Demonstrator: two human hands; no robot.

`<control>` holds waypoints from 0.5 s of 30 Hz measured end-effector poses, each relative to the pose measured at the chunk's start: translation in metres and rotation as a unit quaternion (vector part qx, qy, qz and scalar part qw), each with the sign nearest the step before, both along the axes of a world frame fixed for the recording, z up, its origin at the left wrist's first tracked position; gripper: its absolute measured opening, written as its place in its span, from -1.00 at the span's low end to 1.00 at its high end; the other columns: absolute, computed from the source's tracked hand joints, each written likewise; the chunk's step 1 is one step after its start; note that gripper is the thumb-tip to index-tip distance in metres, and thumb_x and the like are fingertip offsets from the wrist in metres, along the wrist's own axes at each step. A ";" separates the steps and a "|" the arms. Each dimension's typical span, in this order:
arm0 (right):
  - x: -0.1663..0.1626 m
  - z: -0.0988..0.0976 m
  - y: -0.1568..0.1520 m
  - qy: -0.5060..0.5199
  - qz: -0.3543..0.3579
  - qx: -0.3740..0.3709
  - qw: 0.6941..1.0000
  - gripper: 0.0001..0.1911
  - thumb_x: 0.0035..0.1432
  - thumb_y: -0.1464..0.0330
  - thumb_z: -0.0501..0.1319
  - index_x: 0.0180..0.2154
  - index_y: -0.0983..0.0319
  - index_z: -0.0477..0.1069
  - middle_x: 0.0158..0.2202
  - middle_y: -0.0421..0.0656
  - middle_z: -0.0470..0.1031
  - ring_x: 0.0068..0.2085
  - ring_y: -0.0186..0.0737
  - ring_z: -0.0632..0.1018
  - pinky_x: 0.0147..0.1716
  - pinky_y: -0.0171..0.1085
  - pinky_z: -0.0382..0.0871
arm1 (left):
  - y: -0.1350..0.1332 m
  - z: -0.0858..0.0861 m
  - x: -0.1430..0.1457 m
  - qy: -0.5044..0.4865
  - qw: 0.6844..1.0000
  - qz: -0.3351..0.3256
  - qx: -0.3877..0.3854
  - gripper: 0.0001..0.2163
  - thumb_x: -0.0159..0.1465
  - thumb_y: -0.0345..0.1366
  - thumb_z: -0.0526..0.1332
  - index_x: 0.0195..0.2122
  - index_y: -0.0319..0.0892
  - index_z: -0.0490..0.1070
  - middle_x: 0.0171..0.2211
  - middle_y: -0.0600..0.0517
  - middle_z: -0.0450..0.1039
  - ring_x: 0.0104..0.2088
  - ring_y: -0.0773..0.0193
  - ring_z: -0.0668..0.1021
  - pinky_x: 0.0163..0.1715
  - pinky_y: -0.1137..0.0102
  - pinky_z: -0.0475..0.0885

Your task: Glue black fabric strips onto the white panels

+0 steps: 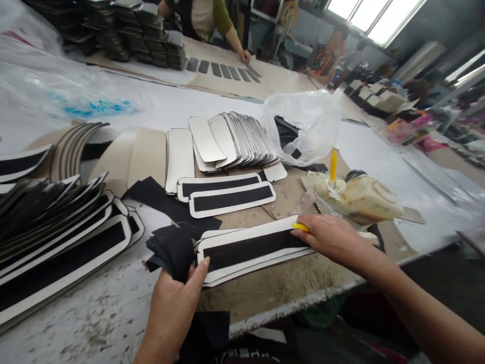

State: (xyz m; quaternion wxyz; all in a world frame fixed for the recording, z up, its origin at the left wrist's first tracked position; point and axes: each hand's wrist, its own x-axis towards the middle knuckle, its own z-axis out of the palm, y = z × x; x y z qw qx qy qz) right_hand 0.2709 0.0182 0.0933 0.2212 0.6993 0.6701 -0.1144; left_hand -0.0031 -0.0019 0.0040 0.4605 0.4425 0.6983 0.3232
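My left hand (pixel 170 303) is closed around a bundle of black fabric strips (pixel 172 250). Its thumb presses on the left end of the top panel in a small stack of pale curved panels (pixel 246 234). Along the middle of that panel lies a black strip (pixel 246 247). At the panel's right end, my right hand (pixel 329 236) grips a small yellow tool (pixel 300 227), whose tip rests by the strip's end; the fingers hide the rest of it. Behind the stack lie two pale panels with black strips (pixel 233 197) down their middles.
Blank pale panels (pixel 242 141) stand in a leaning row behind. Finished-looking panels (pixel 94 242) pile up at left. A yellowed plastic container (pixel 371 199) with a yellow-handled tool (pixel 333 164) sits at right, near a plastic bag (pixel 314 116). A co-worker's hand (pixel 245 55) touches grey pieces across the table.
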 end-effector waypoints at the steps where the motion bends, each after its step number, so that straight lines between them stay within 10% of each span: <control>1: -0.003 -0.001 0.002 -0.009 -0.002 0.004 1.000 -0.70 0.23 0.20 0.01 -0.29 0.20 0.43 -0.28 0.00 0.56 -0.23 -0.04 0.54 -0.31 -0.23 0.26 | 0.000 0.000 0.000 0.002 1.000 0.006 -0.006 -0.68 0.03 -0.03 0.27 -0.33 -0.17 0.40 -0.41 0.02 0.45 -0.30 0.10 0.48 -0.24 0.28 0.34; 15: 0.000 -0.008 0.029 -0.033 0.028 -0.018 0.999 -0.64 0.16 0.12 0.09 -0.30 0.24 0.51 -0.29 0.05 0.58 -0.21 0.02 0.57 -0.35 -0.21 0.33 | 0.001 0.001 0.004 0.030 0.999 0.023 -0.019 -0.64 -0.04 -0.03 0.31 -0.29 -0.14 0.43 -0.28 -0.01 0.52 -0.15 0.00 0.49 -0.09 0.23 0.33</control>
